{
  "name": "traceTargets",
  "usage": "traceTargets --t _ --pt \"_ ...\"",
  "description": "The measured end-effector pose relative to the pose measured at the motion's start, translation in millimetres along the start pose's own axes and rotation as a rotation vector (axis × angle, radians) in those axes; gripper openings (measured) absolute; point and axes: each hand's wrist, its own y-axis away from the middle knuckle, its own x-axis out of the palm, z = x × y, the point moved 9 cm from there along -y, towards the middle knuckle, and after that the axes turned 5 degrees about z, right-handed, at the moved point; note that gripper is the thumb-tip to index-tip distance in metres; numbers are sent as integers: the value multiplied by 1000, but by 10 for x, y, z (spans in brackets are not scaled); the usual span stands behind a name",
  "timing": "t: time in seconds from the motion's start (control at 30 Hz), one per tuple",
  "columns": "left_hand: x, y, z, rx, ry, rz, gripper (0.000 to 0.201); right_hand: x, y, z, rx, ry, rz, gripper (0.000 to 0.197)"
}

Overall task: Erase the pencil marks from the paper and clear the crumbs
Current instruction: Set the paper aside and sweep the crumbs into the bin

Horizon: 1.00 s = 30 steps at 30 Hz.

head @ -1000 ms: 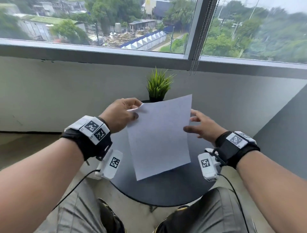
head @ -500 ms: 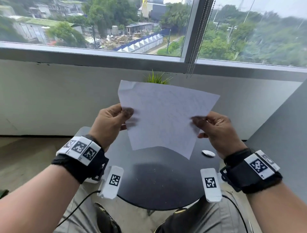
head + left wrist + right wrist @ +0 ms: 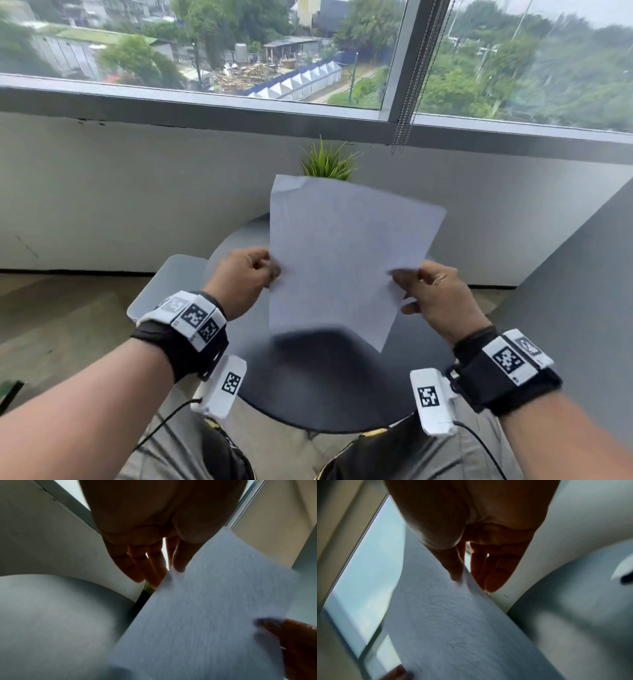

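Aloft, paper [image 3: 346, 260] between both hands.

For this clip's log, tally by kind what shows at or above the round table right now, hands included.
Hands: 2, left hand and right hand, each pinching a side edge
Sheet of paper: 1, held up off the table
Potted plant: 1
Round dark table: 1
Total: 5
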Motion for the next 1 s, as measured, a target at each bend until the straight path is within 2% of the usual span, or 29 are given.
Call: traceTargets --t 0.03,0.1,0.13,0.2,0.23,0.3,0.4,0.47,0.63,0.7,0.77,0.83,0.93,1.0 --pt "-83 -40 -29 23 -19 -69 12 -71 -42 -31 18 -50 -56 11" --pt "-195 -88 -169 74 -75 -177 35 -207 -111 -149 87 -169 -162 10" --pt "-204 -85 -278 112 -104 -207 44 -247 -148 -239 136 -232 -202 10" --pt "-104 -71 -467 210 -202 -193 45 -245 -202 -491 243 -353 -268 12" --pt "6 -66 -498 257 -261 -146 45 -229 -213 -633 297 -413 -306 13" --pt "273 -64 -421 260 -360 14 49 -169 -222 -866 386 -521 -362 16" --pt "619 -101 -132 174 -511 291 67 -64 -279 -1074 458 -615 -385 17" --pt "767 -166 17 126 -561 419 75 9 -357 -1143 476 -654 -382 15" --pt "1029 -583 115 141 -670 506 73 214 -626 -1218 518 -727 -348 10" --pt "1120 -770 206 107 -722 530 66 305 -714 -1213 554 -753 -280 4" --pt "1189 -921 346 63 -759 552 59 366 -726 -1174 620 -626 -88 17" --pt "1225 -1031 447 42 -789 558 53 249 -682 -1142 647 -345 76 27" --pt "1222 -1141 519 36 -819 555 51 -355 -670 -1073 523 70 32 18" --pt "1216 -1188 550 43 -856 570 56 -724 -645 -1012 442 485 32 9"
